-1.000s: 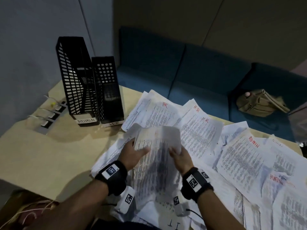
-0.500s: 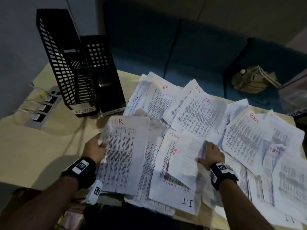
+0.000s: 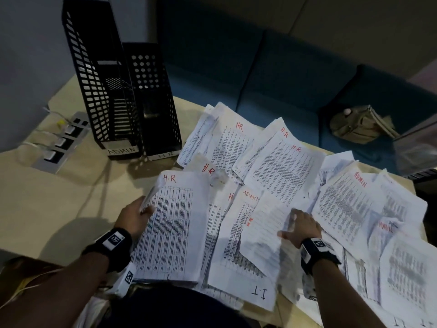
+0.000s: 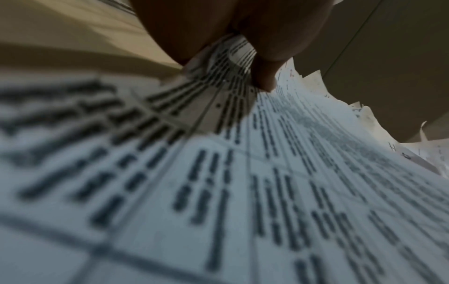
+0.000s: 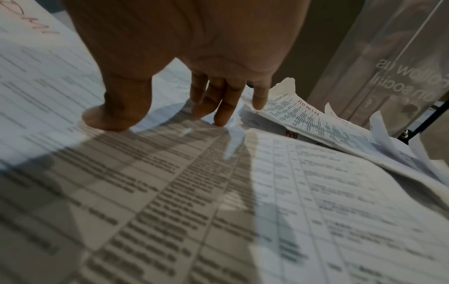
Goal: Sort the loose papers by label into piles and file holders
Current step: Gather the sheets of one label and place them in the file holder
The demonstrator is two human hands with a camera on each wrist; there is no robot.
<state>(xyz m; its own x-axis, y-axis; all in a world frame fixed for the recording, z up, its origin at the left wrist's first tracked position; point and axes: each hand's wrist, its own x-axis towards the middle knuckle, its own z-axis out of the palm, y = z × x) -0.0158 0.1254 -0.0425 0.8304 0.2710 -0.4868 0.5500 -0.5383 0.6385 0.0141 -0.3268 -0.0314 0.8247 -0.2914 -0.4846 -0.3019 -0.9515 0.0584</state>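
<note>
Two black file holders stand side by side near the far left corner of the surface: the taller mesh one (image 3: pixel 94 86) carries an ADMIN label at its foot, the shorter perforated one (image 3: pixel 156 102) an HR label; what lies inside either cannot be made out. Left of them a power strip (image 3: pixel 62 143) sits by the left edge. Loose papers (image 3: pixel 283 166) marked HR, ADMIN and I.T cover the right half of the beige surface (image 3: pixel 59 197), overlapping. Beyond the far edge runs a blue sofa (image 3: pixel 272 74) with a khaki bag (image 3: pixel 359 125) on it. The left hand (image 3: pixel 134 216) pinches the left edge of an HR sheet (image 3: pixel 175 228) near the near edge, thumb on top. The right hand (image 3: pixel 302 227) rests with spread, straight fingers (image 5: pixel 223 103) pressing on the papers.
</note>
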